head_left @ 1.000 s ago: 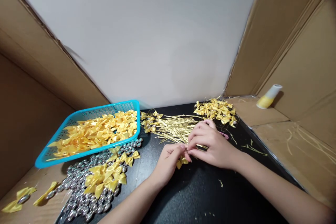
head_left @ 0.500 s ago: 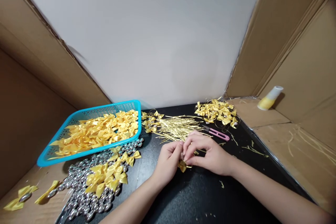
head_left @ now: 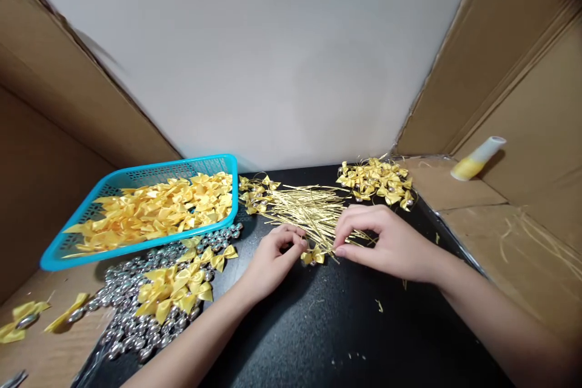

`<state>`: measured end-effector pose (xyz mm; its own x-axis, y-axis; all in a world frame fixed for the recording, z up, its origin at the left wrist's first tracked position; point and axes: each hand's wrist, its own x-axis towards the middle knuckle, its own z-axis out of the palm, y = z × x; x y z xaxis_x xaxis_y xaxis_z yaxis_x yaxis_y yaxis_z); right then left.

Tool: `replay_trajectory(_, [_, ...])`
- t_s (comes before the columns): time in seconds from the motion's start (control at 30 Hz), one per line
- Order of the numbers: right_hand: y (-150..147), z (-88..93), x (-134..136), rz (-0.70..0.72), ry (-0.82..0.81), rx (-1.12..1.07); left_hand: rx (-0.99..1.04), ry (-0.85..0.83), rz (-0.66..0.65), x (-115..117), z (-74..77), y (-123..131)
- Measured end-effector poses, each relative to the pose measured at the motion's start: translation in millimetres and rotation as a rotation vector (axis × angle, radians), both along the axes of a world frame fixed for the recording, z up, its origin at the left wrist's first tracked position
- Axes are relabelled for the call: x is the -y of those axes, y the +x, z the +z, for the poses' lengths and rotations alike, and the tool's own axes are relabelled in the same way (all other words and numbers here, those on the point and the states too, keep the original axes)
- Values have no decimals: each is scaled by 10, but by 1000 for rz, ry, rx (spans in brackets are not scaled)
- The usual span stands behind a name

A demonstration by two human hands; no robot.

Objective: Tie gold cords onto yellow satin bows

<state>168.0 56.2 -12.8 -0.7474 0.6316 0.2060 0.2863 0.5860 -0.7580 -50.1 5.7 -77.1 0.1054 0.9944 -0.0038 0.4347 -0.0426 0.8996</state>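
Observation:
A small yellow ribbon bow is between my hands, just above the black tabletop. My left hand pinches at its left side with thumb and fingertips together. To the right, my right hand has thumb and forefinger closed on a thin gold tie running toward the bow. The exact grip points are too small to make out. Just beyond the fingers lies a loose heap of gold ties. The pink thread snips are hidden behind my right hand.
A turquoise basket of yellow bows stands at left. Silver beads and several bows lie before it. Tied bows with beads are piled at back right. A cone spool stands on cardboard. Cardboard walls flank both sides.
My hands, earlier close together over the bow, have drawn apart, the right one moving rightward. The bow now shows between them, and the pink snips have become covered. The view has shifted slightly.

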Motion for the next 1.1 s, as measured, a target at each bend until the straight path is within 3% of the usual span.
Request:
replay_trajectory(0.1, [8, 49, 1, -22, 5, -28, -27, 37, 33, 31, 27, -74])
replay_trajectory(0.2, [2, 79, 11, -49, 24, -66, -108, 230, 77, 85, 116, -76])
replay_trajectory(0.33, [-26, 61, 27, -77, 77, -106, -190, 468, -193, 125, 258, 48])
replay_trajectory(0.5, [-75, 3, 22, -146, 96, -128, -180, 384, -346, 20, 206, 207])
replay_trajectory(0.73, [-74, -18, -33, -272, 47, -181, -167, 229, -288, -90, 44, 91])
replay_trajectory(1.1, [0, 58, -87, -324, 29, -209, -233, 123, -425, -279, 64, 2])
